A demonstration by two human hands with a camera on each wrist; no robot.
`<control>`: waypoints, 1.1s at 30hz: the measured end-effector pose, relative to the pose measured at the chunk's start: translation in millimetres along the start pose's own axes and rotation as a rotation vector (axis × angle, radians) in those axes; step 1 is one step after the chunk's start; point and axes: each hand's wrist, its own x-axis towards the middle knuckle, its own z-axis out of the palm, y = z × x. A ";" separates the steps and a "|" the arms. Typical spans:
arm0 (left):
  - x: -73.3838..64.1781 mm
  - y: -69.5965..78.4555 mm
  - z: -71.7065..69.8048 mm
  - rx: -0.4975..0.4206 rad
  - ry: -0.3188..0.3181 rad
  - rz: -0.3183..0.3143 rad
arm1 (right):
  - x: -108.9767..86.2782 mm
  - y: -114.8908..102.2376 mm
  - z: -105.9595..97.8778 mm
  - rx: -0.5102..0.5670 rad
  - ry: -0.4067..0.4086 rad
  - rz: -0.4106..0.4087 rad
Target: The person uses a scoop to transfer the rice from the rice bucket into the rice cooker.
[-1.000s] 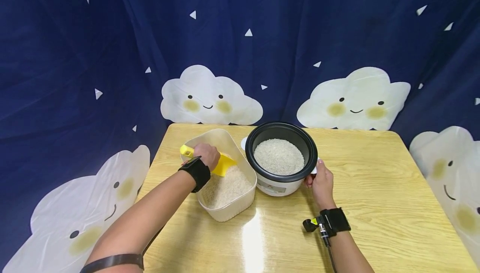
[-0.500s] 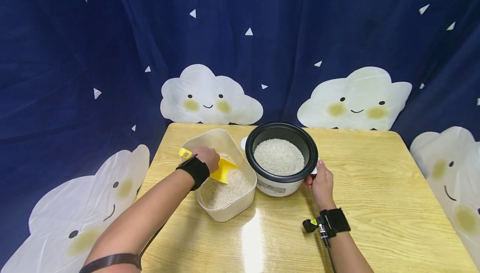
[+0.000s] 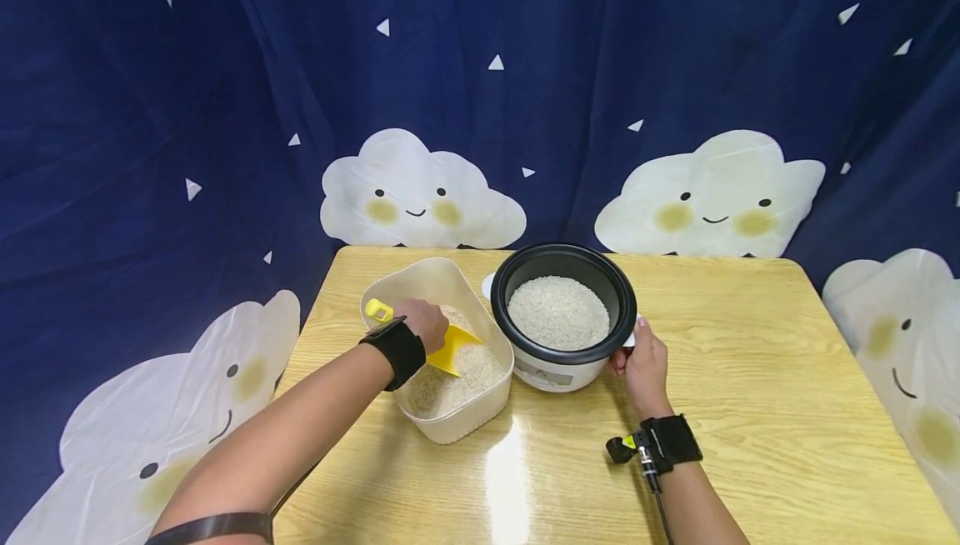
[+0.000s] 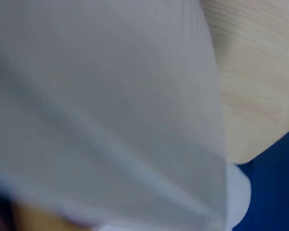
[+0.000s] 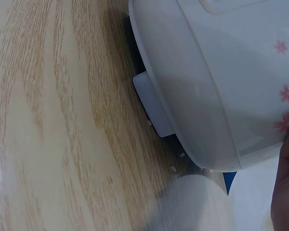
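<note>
My left hand [image 3: 423, 324] grips the handle of a yellow scoop [image 3: 453, 349], its blade dug into the rice [image 3: 468, 374] in a cream plastic bin [image 3: 468, 418]. Close beside the bin, on its right, stands a white rice cooker [image 3: 558, 374] with a black inner pot [image 3: 622, 295], and a bed of white rice [image 3: 558, 312] covers the pot's bottom. With my right hand [image 3: 645, 366] I hold the cooker's right side handle. The bin's wall [image 4: 111, 96] fills most of the left wrist view. Pink flowers mark the cooker's body [image 5: 202, 86] in the right wrist view.
Everything stands on a light wooden table [image 3: 750, 395]. A few loose grains [image 5: 173, 168] lie by the cooker's foot. Behind the table hangs a dark blue curtain [image 3: 555, 95] with cloud faces. A camera with a cable [image 3: 648, 466] is strapped to my right wrist.
My left hand and the scoop have moved slightly right and toward me within the bin, the blade pushing lower into the rice. My right hand and the cooker have stayed in place.
</note>
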 end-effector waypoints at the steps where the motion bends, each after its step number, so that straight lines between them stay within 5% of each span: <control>1: 0.2 1.0 0.0 0.023 0.002 0.007 | -0.1 0.9 0.7 0.005 0.003 -0.007; 5: -2.5 1.7 -1.1 0.038 0.012 0.001 | -1.0 3.4 1.9 0.024 0.005 -0.032; 14: -14.7 -3.5 5.3 -0.213 -0.018 0.022 | -1.9 1.3 2.0 0.017 0.004 -0.024; 25: -8.9 -1.8 2.6 -0.229 -0.101 0.023 | -1.2 1.5 2.1 0.014 0.010 -0.047; 33: -7.1 -0.4 5.0 -0.164 -0.060 0.075 | -0.8 3.2 0.9 -0.004 0.025 -0.037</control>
